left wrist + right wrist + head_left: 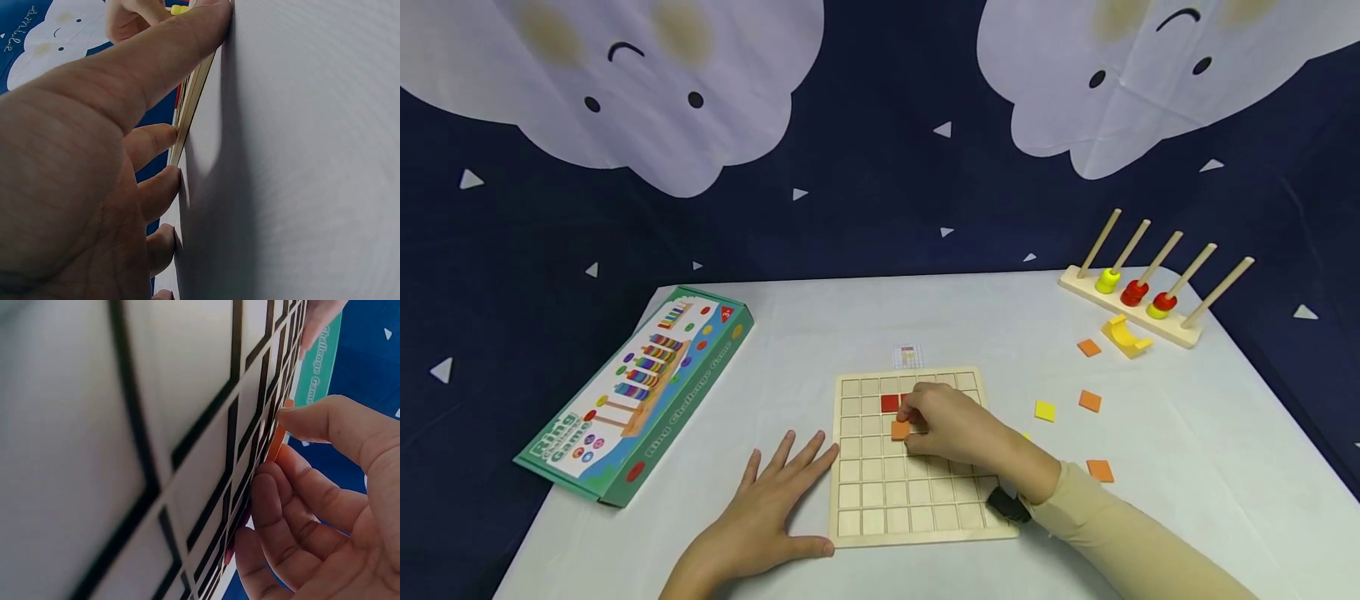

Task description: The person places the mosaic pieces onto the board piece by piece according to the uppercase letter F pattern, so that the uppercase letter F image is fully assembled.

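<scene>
A wooden grid board (871, 496) lies on the white table. My right hand (951, 423) is over its upper part and pinches an orange square tile (900, 431) between thumb and fingers, at a cell below a red tile (890, 403). Part of another red tile shows beside my fingers. In the right wrist view the orange tile (277, 440) stands slightly tilted at the board's surface. My left hand (767, 508) rests on the table with fingers spread, its thumb and index fingertip at the board's left edge.
Loose orange tiles (1090, 401) and yellow tiles (1045, 411) lie to the right. Behind them are a yellow curved piece (1126, 337) and a peg stand (1183, 333) with rings. A small pattern card (908, 357) lies behind the board. A green game box (640, 392) is at left.
</scene>
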Tool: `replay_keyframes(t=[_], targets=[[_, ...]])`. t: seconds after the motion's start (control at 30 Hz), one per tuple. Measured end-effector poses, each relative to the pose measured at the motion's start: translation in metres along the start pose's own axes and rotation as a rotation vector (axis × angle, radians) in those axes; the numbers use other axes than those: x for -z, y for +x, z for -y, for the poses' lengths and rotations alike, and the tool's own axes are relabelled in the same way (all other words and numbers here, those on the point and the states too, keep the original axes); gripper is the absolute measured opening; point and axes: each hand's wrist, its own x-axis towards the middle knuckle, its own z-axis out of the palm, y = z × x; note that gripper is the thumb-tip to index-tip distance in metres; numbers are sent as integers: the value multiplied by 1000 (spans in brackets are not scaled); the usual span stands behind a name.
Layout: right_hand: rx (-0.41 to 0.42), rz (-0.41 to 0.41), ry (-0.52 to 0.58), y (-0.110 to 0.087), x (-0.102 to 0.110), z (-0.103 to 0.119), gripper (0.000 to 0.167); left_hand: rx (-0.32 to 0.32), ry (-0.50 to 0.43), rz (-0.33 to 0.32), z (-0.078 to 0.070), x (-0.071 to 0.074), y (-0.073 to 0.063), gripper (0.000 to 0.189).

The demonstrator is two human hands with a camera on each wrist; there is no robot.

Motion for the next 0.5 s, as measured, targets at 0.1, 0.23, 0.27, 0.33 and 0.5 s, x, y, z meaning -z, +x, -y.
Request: replay_keyframes(t=[0.1,0.23,0.27,0.33,0.5], targets=[[7,-7,-11,2,-1,2,19,-6,12,-6,0,0,0,111],[10,-26,-31,6,-1,3,20,-21,27,-15,0,0,1,111],[13,-29,-33,7,-1,4,20,-22,29,-16,0,0,1,111],[20,-32,-44,9,-2,4,20,-22,28,-16,0,0,1,111],[32,-29,-64,12,-5,7,21,-19,26,-14,1,-1,-1,111]])
